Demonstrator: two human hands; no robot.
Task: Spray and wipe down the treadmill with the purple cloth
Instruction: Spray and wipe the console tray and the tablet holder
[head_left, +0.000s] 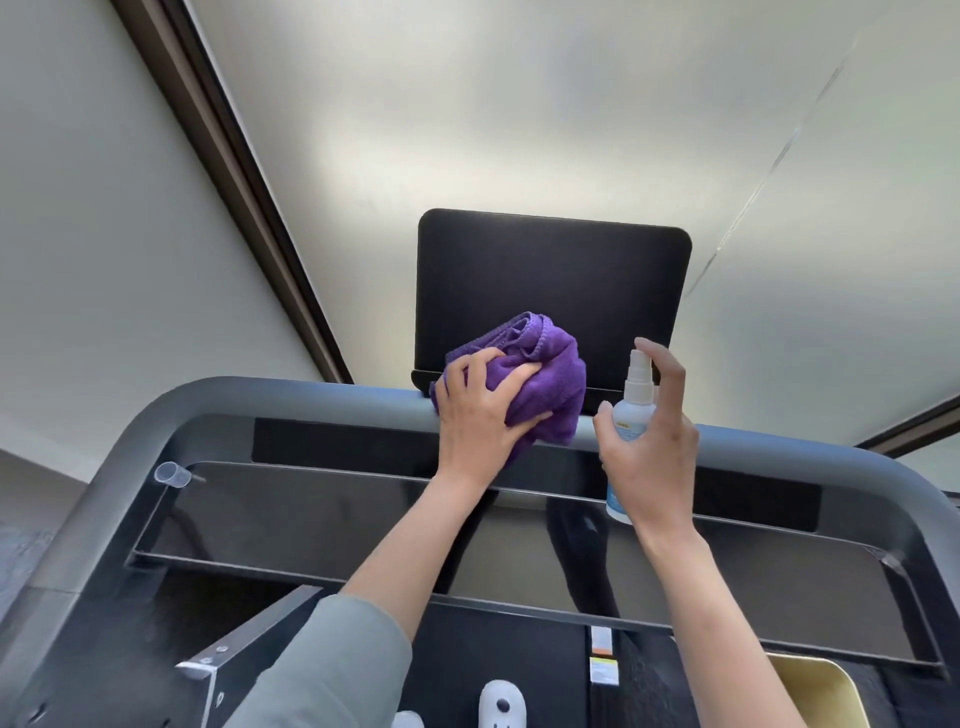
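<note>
Purple cloth (524, 374) gripped by left hand (480, 415) on treadmill rail (311, 395); right hand (654, 447) grips spray bottle (631, 415).

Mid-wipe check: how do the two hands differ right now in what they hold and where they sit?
The left hand grips the bunched purple cloth and presses it on the treadmill's grey top bar; the right hand holds the white spray bottle upright, off the bar. The left hand's fingers dig into the cloth; the right hand's index finger is raised by the nozzle. Both are at the base of the black screen.
</note>
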